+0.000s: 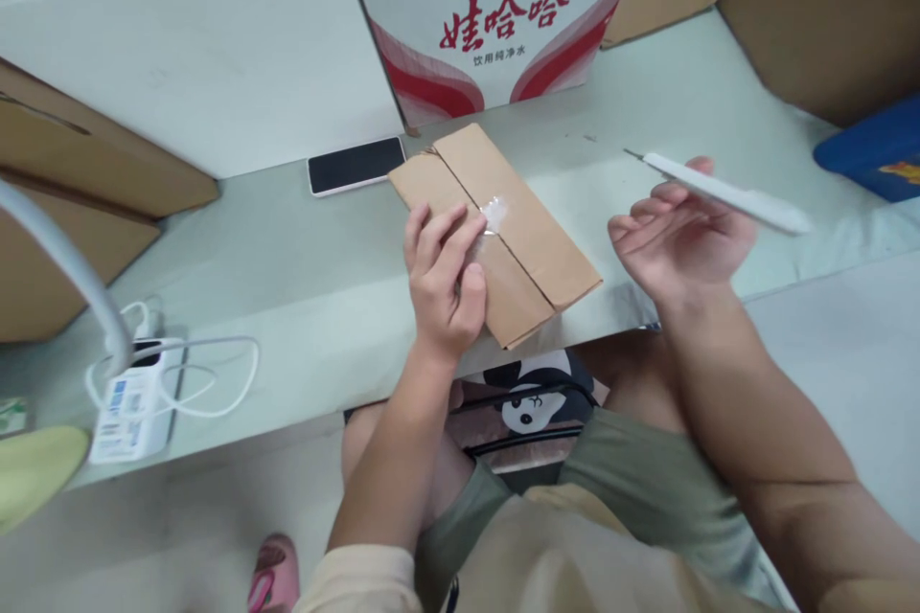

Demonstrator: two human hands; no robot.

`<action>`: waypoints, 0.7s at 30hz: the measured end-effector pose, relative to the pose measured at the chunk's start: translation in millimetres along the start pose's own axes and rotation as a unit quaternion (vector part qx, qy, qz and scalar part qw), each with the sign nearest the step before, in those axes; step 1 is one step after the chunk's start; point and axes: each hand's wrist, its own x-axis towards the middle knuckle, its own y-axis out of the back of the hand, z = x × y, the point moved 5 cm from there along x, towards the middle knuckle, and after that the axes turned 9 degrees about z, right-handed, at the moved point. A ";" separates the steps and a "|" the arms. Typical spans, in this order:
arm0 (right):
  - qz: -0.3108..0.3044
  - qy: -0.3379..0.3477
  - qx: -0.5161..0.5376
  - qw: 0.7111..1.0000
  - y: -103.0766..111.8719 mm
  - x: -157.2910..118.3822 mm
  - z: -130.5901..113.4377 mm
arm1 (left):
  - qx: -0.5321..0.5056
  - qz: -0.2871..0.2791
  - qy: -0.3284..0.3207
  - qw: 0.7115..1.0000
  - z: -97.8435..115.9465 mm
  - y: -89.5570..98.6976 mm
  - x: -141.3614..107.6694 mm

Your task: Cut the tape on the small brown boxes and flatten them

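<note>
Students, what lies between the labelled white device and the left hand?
A looped white cable, right beside the device; from there to the left hand, only pale table cover shows, in the head view.

The pale-green desk (323, 278) carries a flat cardboard box (550, 249) near its front edge, a black-screened phone (357, 167), a printed carton (517, 77) behind, and a white device (133, 417) with a looped cable (257, 359) at left.

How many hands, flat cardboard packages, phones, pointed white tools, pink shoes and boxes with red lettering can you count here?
Hands: 2 (left hand, right hand)
Flat cardboard package: 1
Phone: 1
Pointed white tool: 1
Pink shoe: 1
Box with red lettering: 1
Total: 7
</note>
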 end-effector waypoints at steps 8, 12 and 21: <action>0.015 -0.012 0.118 0.993 -20.1 -2.9 3.9 | 0.010 0.027 -0.005 1.000 13.1 -6.4 -6.1; 0.104 -0.067 0.193 0.973 -28.6 -4.0 7.1 | 0.020 0.031 -0.007 0.999 20.7 -10.9 -9.7; 0.021 0.221 -0.028 0.975 -49.4 -62.1 -71.5 | 0.024 0.064 -0.034 0.997 35.3 -16.7 -23.8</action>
